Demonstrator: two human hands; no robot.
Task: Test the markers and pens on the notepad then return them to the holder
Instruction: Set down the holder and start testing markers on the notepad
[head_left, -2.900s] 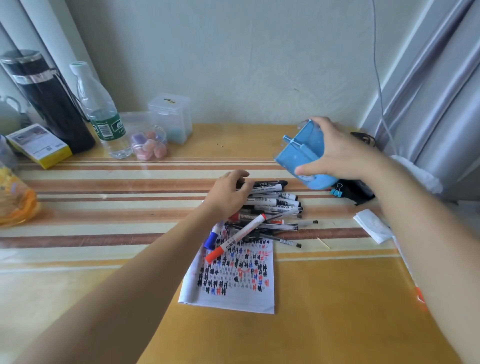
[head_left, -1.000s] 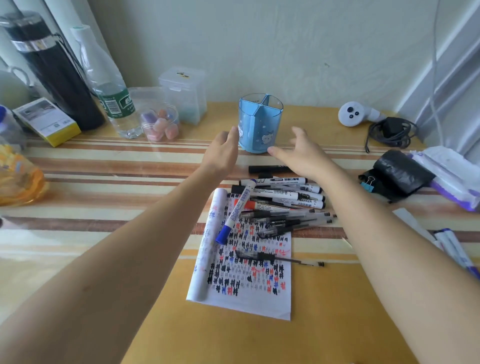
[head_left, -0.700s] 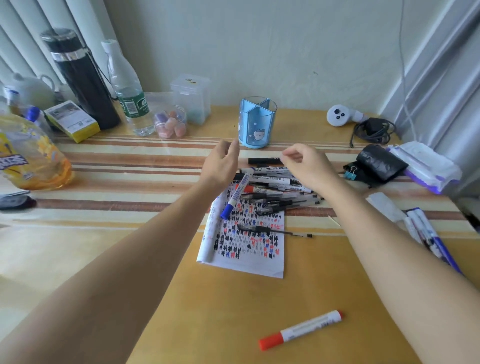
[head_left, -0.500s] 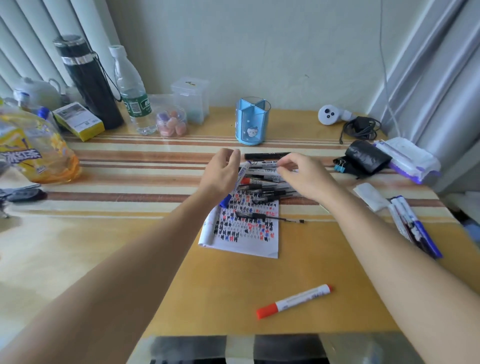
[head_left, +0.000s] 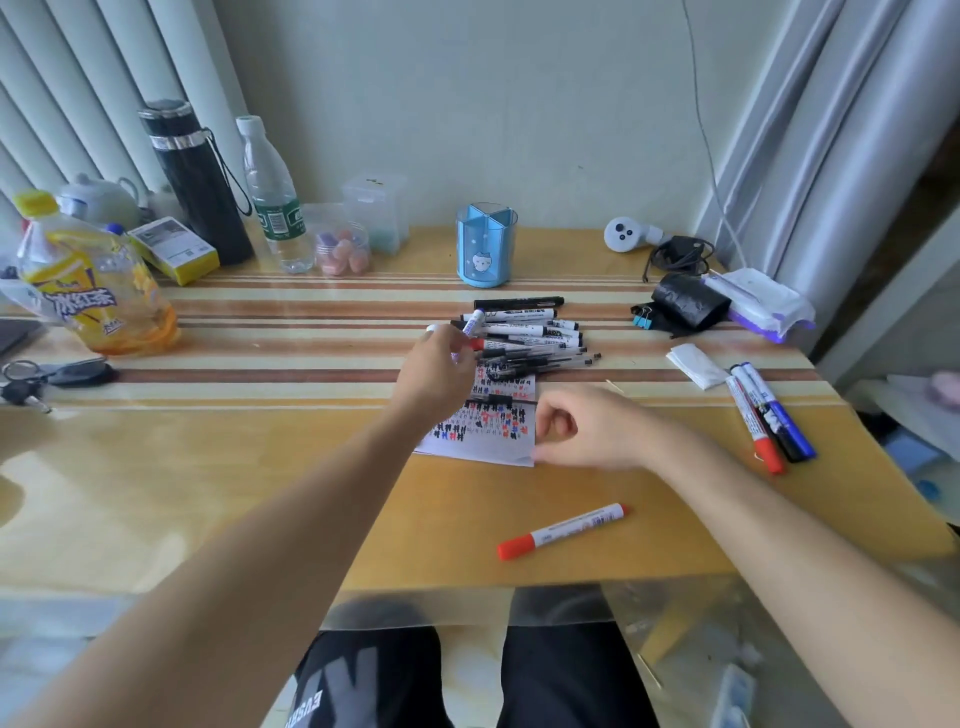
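My left hand (head_left: 441, 371) has lifted the blue-capped marker (head_left: 472, 325) off the notepad (head_left: 493, 431) and grips it beside the pen pile (head_left: 540, 343). My right hand (head_left: 587, 431) has moved from the pile to the notepad's right edge, fingers curled; whether they pinch the paper I cannot tell. Judgement: testing can begin. The blue holder (head_left: 487, 249) stands upright behind the pile, with no pens showing.

We have one view, from a wide-angle camera worn on the head, facing forward and down across the table (head_left: 208, 467). Both forearms run in from the bottom corners. The left hand (head_left: 439, 379), pinching a marker (head_left: 471, 328), and the right hand (head_left: 582, 428) sit near mid-frame, close to us. Below the hands we see the lap (head_left: 467, 675); beyond them stand the holder (head_left: 485, 244) and the wall (head_left: 519, 104).
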